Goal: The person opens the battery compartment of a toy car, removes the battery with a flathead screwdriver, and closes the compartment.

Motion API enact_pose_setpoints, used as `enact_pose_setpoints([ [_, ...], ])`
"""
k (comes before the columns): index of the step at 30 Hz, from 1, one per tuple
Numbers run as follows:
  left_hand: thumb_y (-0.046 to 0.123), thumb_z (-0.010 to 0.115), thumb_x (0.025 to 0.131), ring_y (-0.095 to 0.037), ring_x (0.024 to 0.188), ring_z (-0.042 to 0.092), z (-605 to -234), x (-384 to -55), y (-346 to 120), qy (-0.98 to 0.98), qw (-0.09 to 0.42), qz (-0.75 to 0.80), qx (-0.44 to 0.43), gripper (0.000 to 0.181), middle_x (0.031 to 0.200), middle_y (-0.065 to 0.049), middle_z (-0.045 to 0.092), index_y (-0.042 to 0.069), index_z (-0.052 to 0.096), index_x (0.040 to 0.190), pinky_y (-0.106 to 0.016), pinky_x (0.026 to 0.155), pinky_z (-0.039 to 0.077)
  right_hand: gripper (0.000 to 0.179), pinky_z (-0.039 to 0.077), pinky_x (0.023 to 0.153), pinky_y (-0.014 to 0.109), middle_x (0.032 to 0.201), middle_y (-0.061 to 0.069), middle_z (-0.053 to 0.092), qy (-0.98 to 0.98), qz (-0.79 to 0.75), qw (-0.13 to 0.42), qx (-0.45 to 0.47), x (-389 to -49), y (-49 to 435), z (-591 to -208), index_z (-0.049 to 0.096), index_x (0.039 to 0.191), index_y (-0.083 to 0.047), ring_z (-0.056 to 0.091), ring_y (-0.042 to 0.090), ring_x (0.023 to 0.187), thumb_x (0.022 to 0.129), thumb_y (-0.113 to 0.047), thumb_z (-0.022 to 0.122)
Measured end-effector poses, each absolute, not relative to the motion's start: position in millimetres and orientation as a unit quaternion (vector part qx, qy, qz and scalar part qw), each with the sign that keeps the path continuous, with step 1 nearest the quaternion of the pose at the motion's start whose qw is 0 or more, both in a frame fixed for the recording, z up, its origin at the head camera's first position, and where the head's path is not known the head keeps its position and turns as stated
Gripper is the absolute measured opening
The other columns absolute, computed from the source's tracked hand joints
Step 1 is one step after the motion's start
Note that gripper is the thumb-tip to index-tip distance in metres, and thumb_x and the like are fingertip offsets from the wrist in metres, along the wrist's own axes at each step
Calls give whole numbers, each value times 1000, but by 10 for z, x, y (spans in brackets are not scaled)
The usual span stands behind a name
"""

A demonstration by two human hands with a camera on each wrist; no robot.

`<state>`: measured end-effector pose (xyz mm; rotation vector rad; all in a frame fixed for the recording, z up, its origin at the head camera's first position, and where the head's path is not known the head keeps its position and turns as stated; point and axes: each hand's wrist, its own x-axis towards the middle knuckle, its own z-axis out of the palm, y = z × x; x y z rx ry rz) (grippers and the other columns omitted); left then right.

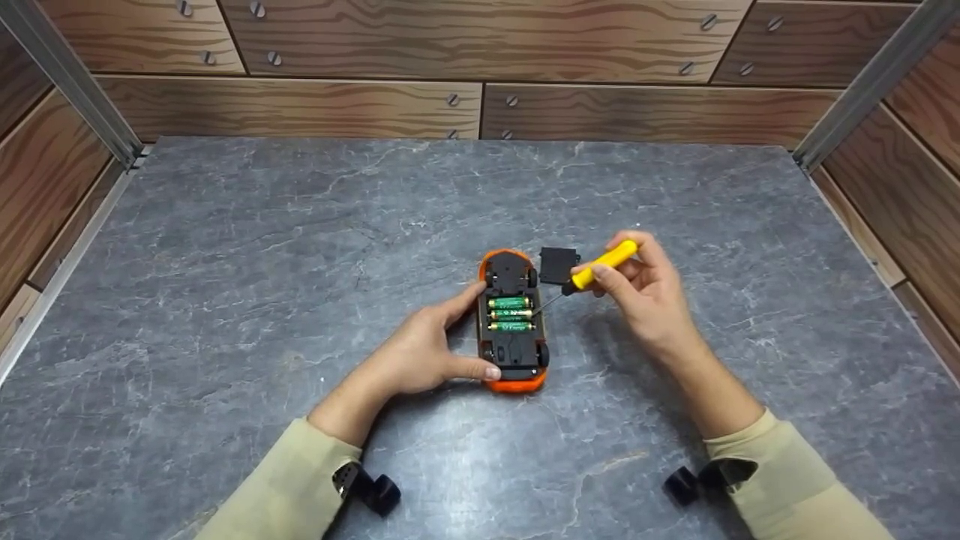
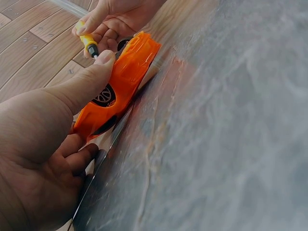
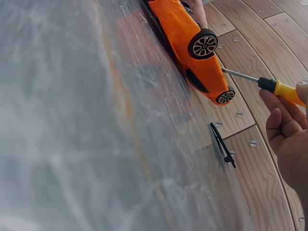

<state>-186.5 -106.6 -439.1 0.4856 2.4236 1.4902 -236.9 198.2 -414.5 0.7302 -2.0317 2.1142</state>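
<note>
An orange toy car lies upside down on the table, its black underside facing up. Three green batteries sit in its uncovered battery compartment. My left hand grips the car along its left side, thumb near the front-facing end and fingers farther up. Between the thumb and fingers of my right hand is a screwdriver with a yellow handle. Its thin metal shaft slants down to the left, and the tip reaches the right end of the middle battery. The car's orange side shows in the left wrist view.
A small black battery cover lies on the table just right of the car's far end. The grey marbled tabletop is bordered by wood-patterned walls with metal posts at the corners.
</note>
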Motion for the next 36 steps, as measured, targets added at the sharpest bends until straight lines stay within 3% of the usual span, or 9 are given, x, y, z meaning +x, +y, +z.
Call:
enact_pose_setpoints([
  [8,39,100,72,-15,152,37,-4394,-1863,-1065,833,123,511,173,120,165,-4,44,25,30,169,-36,128,24,21,60,73,26,102,18,79,-667,702,59,243,-2366,1974,-4146,55,117,-1,75,19,87,101,10,62],
  [11,39,100,71,-17,152,37,-4398,-1866,-1069,834,123,510,170,121,165,-5,44,25,30,169,-37,128,24,21,60,73,26,103,18,79,-670,700,59,241,-2365,1972,-4143,51,118,7,75,19,87,101,10,63],
  [15,41,99,71,-18,153,37,-4394,-1865,-1072,837,127,507,164,122,165,-6,43,27,29,169,-39,128,23,22,61,73,26,102,16,79,-672,699,59,236,-2362,1974,-4142,51,119,8,75,20,87,101,10,63],
  [18,42,99,70,-18,153,37,-4392,-1866,-1073,837,127,507,164,122,165,-6,43,27,29,169,-40,128,24,22,61,73,26,102,16,79,-672,699,59,236,-2363,1975,-4143,56,118,-1,75,20,87,101,10,63],
  [26,41,99,71,-18,153,37,-4387,-1863,-1067,834,131,511,163,122,166,-5,43,26,29,169,-40,128,23,24,61,74,25,102,15,79,-670,702,64,234,-2363,1978,-4158,46,119,13,76,20,89,100,12,61],
  [36,36,99,73,-12,152,36,-4395,-1876,-1069,828,125,517,175,119,165,-3,43,22,30,169,-34,127,24,30,60,73,25,101,16,79,-667,702,65,242,-2376,1976,-4161,40,121,18,75,18,87,101,11,61],
])
